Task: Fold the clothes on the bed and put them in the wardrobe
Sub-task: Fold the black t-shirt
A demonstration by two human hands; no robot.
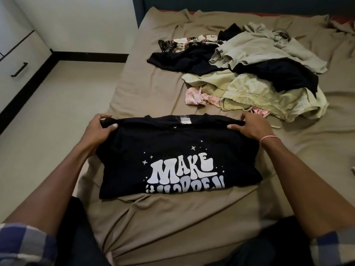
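A black T-shirt [172, 143] with white "MAKE" lettering lies partly folded on the bed, print facing up, its lower half tucked under. My left hand [99, 127] grips its left shoulder, fingers curled over the fabric edge. My right hand [249, 126] grips the right shoulder the same way; a thin bracelet circles that wrist. A heap of unfolded clothes [249, 73] lies farther back on the right: pale green, grey, black, patterned and pink pieces tangled together.
The bed's brown sheet [153, 227] is wrinkled around the shirt. A white wardrobe with a black drawer handle [19, 70] stands at the far left, across a strip of beige floor [57, 112]. A dark headboard runs along the top.
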